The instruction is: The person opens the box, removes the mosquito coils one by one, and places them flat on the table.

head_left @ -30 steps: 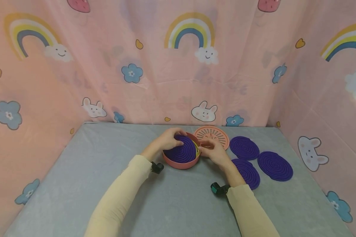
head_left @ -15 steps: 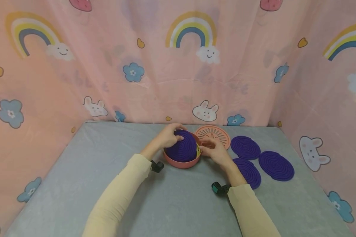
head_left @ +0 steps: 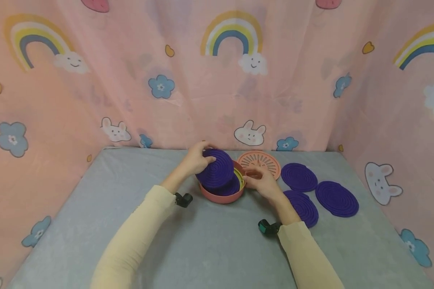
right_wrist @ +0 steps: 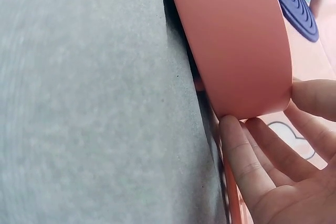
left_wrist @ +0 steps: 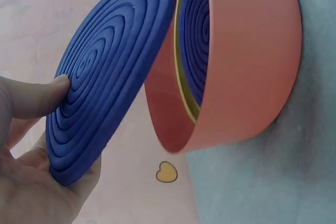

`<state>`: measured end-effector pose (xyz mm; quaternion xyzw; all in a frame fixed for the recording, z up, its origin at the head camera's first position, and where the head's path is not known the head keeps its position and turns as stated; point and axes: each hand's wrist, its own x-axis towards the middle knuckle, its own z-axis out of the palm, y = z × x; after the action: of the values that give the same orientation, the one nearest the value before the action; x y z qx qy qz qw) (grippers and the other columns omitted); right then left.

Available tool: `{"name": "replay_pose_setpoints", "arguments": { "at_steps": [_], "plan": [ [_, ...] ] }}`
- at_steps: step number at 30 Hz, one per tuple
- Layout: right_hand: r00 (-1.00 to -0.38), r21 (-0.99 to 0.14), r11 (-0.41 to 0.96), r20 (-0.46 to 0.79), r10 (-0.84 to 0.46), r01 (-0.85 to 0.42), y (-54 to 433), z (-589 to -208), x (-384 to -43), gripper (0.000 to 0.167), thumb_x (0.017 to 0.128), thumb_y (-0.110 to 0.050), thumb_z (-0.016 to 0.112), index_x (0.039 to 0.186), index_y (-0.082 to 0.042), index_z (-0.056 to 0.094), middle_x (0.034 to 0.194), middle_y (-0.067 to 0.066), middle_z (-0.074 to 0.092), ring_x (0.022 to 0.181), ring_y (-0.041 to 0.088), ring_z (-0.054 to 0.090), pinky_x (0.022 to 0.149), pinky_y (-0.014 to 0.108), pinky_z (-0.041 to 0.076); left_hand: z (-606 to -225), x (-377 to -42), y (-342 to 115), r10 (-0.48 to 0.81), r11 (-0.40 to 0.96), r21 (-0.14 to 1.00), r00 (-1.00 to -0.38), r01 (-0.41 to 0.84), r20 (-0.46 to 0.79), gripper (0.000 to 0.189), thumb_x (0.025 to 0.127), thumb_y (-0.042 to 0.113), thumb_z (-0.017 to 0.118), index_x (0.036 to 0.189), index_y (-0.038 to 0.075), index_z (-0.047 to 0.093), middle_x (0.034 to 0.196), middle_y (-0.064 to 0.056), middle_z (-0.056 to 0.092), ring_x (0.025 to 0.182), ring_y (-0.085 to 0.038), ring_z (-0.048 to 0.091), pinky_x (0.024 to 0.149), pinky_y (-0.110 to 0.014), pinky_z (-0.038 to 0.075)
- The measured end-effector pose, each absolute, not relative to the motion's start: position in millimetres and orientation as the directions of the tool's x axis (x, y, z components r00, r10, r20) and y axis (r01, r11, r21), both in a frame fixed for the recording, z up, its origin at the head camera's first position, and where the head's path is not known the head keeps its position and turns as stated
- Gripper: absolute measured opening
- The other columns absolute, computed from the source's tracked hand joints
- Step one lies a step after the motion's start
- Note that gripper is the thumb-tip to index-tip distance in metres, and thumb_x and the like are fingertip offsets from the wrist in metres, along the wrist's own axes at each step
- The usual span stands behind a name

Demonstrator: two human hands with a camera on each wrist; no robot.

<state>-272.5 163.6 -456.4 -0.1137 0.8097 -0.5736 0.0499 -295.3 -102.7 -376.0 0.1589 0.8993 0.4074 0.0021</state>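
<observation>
My left hand (head_left: 194, 161) pinches a purple mosquito coil (head_left: 215, 170) by its edge, thumb on its face. The coil is tilted, above and left of the opening of a round pink box (head_left: 222, 198). Inside the box lies another purple coil (left_wrist: 194, 40), beside a yellow ring (left_wrist: 184, 85). At the box's right side is my right hand (head_left: 263, 184), thumb at the rim and fingertips against the outer wall, as the right wrist view shows. Part of the box's inside is hidden by the held coil.
Behind the right hand lies a peach slotted lid (head_left: 271, 162). Three purple coils lie on the grey table at the right: a back one (head_left: 299, 176), an outer one (head_left: 337, 198) and a front one (head_left: 304, 208), partly behind the right arm. A patterned pink curtain (head_left: 202, 108) surrounds the table.
My left hand has lifted the coil up and leftward out of the box, uncovering another coil inside. The right hand stays at the box's right side.
</observation>
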Motion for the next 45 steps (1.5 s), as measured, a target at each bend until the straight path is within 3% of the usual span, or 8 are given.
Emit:
{"name": "replay_pose_setpoints", "arguments": {
  "at_steps": [10, 18, 32, 45],
  "plan": [
    [-0.968, -0.933, 0.336, 0.047, -0.248, -0.132, 160.8, -456.1, -274.1, 0.044, 0.098, -0.016, 0.069, 0.137, 0.001, 0.059, 0.142, 0.025, 0.055, 0.123, 0.037, 0.059, 0.1, 0.047, 0.051, -367.0, -290.1, -133.4, 0.204, 0.648, 0.714, -0.963, 0.268, 0.176, 0.036, 0.095, 0.008, 0.069, 0.131, 0.007, 0.064, 0.138, -0.017, 0.06, 0.13, -0.038, 0.052, 0.109, -0.056, 0.042],
    [-0.969, -0.938, 0.326, 0.033, -0.244, -0.114, 157.8, -455.6, -274.2, 0.041, 0.098, -0.015, 0.07, 0.135, -0.002, 0.061, 0.14, 0.023, 0.057, 0.122, 0.036, 0.059, 0.1, 0.047, 0.052, -367.2, -282.3, -174.3, 0.152, 0.682, 0.697, -0.975, 0.221, 0.161, 0.038, 0.095, 0.006, 0.067, 0.133, 0.003, 0.062, 0.138, -0.025, 0.058, 0.131, -0.045, 0.05, 0.11, -0.063, 0.037],
    [-0.968, -0.94, 0.321, 0.03, -0.25, -0.112, 158.8, -454.7, -271.2, 0.04, 0.097, -0.016, 0.07, 0.135, -0.003, 0.062, 0.131, 0.021, 0.062, 0.122, 0.036, 0.059, 0.101, 0.051, 0.051, -373.0, -268.7, -250.2, 0.013, 0.699, 0.706, -0.989, 0.114, 0.146, 0.041, 0.097, 0.006, 0.065, 0.137, -0.001, 0.057, 0.136, -0.03, 0.055, 0.127, -0.049, 0.049, 0.107, -0.067, 0.038],
    [-0.975, -0.938, 0.331, 0.031, -0.221, -0.105, 162.8, -455.7, -269.3, 0.04, 0.097, -0.015, 0.07, 0.135, -0.002, 0.062, 0.13, 0.02, 0.063, 0.12, 0.035, 0.061, 0.1, 0.05, 0.051, -392.6, -258.6, -295.1, -0.127, 0.667, 0.744, -0.99, -0.036, 0.066, 0.044, 0.099, 0.006, 0.061, 0.141, -0.004, 0.052, 0.142, -0.036, 0.045, 0.134, -0.056, 0.039, 0.108, -0.069, 0.035]
  ]
}}
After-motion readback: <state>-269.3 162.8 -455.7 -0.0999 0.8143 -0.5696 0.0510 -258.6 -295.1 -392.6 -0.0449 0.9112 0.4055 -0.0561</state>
